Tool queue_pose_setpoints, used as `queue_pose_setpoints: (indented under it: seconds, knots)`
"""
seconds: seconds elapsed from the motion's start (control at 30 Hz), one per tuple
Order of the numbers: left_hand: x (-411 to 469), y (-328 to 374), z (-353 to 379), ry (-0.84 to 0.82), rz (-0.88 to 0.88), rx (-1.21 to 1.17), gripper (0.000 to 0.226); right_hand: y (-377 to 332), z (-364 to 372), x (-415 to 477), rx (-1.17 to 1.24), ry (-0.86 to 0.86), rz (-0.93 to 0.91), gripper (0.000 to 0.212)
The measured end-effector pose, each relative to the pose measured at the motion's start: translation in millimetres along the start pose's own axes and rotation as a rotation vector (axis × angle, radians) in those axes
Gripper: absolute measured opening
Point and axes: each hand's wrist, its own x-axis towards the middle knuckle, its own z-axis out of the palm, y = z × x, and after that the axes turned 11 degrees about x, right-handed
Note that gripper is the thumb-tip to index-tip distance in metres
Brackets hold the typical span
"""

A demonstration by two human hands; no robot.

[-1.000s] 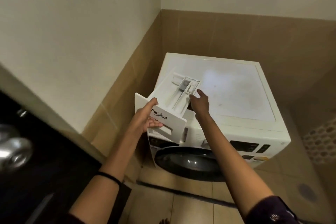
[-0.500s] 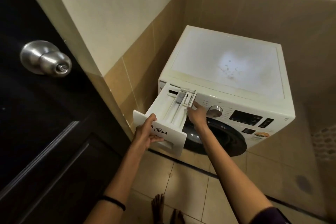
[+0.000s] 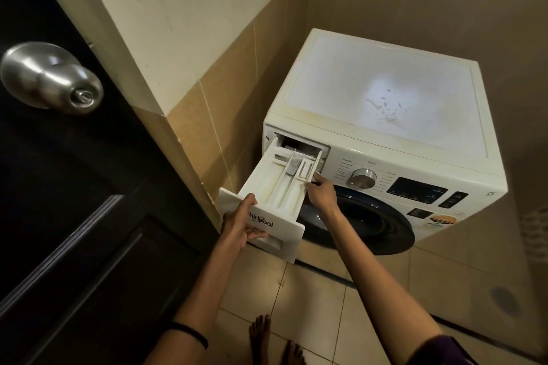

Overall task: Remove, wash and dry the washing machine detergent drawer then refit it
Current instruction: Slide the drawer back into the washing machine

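Observation:
A white front-loading washing machine [image 3: 385,104] stands in the tiled corner. Its white detergent drawer [image 3: 275,187] juts far out of the slot [image 3: 299,144] at the machine's top left, with the rear end still at the slot's mouth. My left hand [image 3: 240,227] grips the drawer's front panel, thumb on top and fingers under the handle recess. My right hand [image 3: 321,192] holds the drawer's right side wall near its back, fingers curled on the rim. Inside the drawer are long compartments and a small grey insert.
A dark door [image 3: 74,187] with a steel knob [image 3: 50,77] stands close on the left. A wall corner [image 3: 189,157] sits just left of the drawer. The round door [image 3: 364,222] and control dial [image 3: 363,178] are right of the drawer. My bare feet [image 3: 275,338] stand on the tiled floor.
The drawer came down from above the machine's top to the slot and its rear end now sits at the slot's mouth. Both hands kept their hold. The camera tipped down.

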Motion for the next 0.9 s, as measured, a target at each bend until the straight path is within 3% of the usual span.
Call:
queue_pose_setpoints:
  seconds: [0.17, 0.4, 0.67, 0.9]
  knots:
    - [13, -1, -3, 0.017, 0.000, 0.005, 0.056, 5, 4, 5, 0.050, 0.010, -0.001, 0.031]
    - [20, 2, -5, 0.015, 0.011, 0.006, 0.054, 2, 9, 7, 0.070, 0.019, -0.049, 0.042]
    - [26, 9, 4, -0.019, 0.015, -0.019, 0.046, -6, 7, 18, -0.034, 0.055, -0.069, 0.044]
    - [35, -2, 22, -0.154, -0.041, -0.253, 0.033, 3, -1, 33, -0.063, 0.065, -0.097, 0.044]
